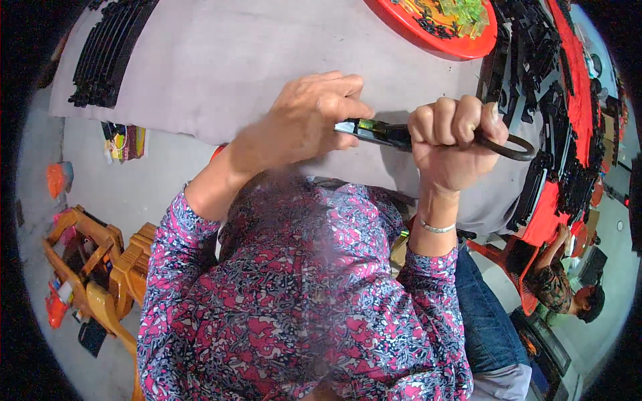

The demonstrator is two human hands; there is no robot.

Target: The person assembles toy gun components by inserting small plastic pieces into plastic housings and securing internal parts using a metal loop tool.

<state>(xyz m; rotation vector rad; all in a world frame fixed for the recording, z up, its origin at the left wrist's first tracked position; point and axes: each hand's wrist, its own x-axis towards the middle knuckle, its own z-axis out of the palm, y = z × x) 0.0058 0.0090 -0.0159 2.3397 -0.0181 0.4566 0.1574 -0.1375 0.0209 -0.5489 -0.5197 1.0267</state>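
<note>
My right hand (458, 137) is wrapped in a fist round a dark hand tool (518, 148). Its curved loop handle sticks out past the little-finger side, and its narrow front part points left toward my other hand; the kind of tool is not plain, as the fist covers its middle. My left hand (317, 117) is closed, thumb and fingers pinching a small black piece with a yellow-green part (365, 125). This piece meets the tool's front end, and my fingers hide its left end. Both hands are just above the grey tabletop cloth (221, 73).
A red tray (428, 41) at the far right holds small black, orange and clear yellow-green pieces. Black strips (114, 53) lie in a row at far left. More black parts (535, 80) heap along the right. Wooden chairs (100, 267) stand left; another person (562, 281) sits right.
</note>
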